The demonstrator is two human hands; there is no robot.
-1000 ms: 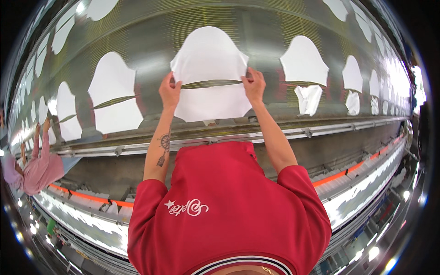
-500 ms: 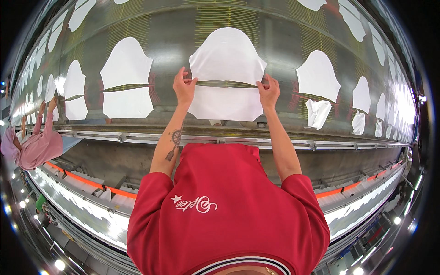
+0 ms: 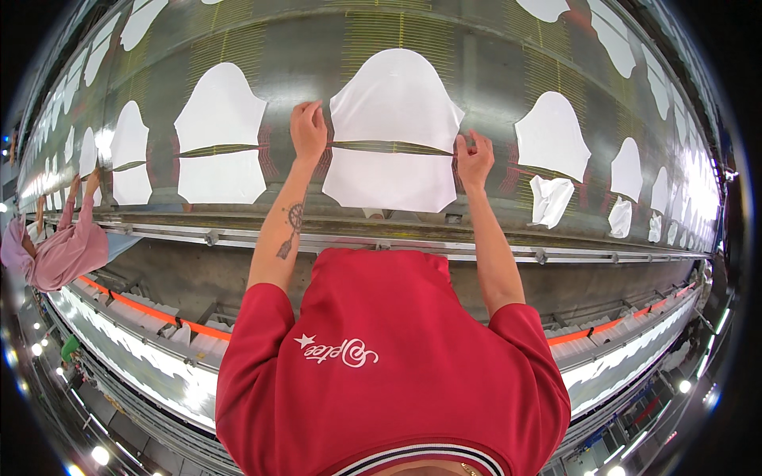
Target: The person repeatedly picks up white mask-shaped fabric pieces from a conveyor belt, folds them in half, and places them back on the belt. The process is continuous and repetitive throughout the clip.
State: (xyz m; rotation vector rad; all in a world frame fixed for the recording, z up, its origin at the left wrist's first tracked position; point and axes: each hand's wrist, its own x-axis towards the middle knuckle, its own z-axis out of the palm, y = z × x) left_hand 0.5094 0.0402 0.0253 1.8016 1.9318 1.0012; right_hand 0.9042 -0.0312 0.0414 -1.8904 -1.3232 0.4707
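Fingers of the left hand (image 3: 308,133) are hanging bent and close together, free of the cloth, just beside the left edge of a dome-shaped white fabric panel (image 3: 397,95). Those of the right hand (image 3: 475,165) are hovering loosely curled and slightly apart near the fabric's right edge; whether thumb and forefinger are touching or pinching it, I cannot tell. The dome-shaped panel is lying flat on the long dark worktable (image 3: 298,47), between the two hands, and a straight-topped white lower panel (image 3: 389,182) is lying nearer the person. A narrow gap is running between them, showing the lined tabletop. To the left, a pair of white panels (image 3: 221,107) is lying in the same arrangement; to the right, another white dome-shaped piece (image 3: 552,135) is lying above a crumpled white cloth (image 3: 550,200). A metal rail (image 3: 595,255) is running along the table's near side, beyond the person's red shirt (image 3: 429,357). Far left, a co-worker in pink (image 3: 71,254) is holding both arms out over the table.
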